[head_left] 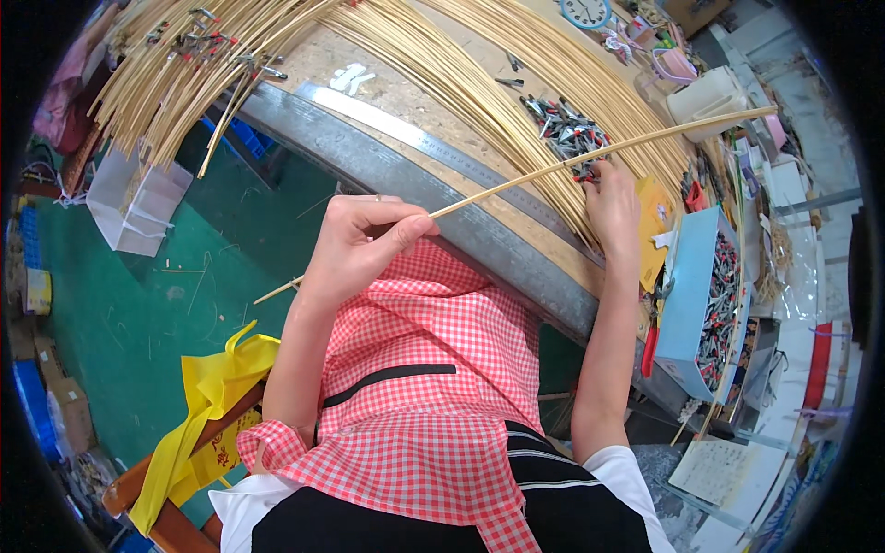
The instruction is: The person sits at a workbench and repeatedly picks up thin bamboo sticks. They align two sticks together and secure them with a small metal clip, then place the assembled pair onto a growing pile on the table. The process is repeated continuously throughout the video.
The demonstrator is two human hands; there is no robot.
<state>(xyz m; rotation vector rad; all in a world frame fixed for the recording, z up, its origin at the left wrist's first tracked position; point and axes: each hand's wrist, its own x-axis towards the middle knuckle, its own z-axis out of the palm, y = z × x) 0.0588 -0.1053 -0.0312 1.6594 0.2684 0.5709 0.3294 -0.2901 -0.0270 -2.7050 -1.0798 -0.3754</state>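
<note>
My left hand (359,241) pinches a long, pale wooden stick (516,181) between thumb and fingers. The stick slants up to the right over the workbench (396,184), and its lower end sticks out past my left wrist. At the near edge of a pile of small black spring clamps with red tips (564,127), my right hand (612,205) has its fingers closed on a spring clamp, partly hidden by the fingers. The stick passes just above this hand. Bundles of similar long sticks (442,88) lie across the bench beside the pile.
A metal ruler (396,129) runs along the bench. At the right stands a light blue box (687,304) full of clamps, beside a yellow packet (653,226). A white pitcher (708,100) stands farther back. Yellow cloth (217,382) hangs on a wooden chair (175,525) at lower left.
</note>
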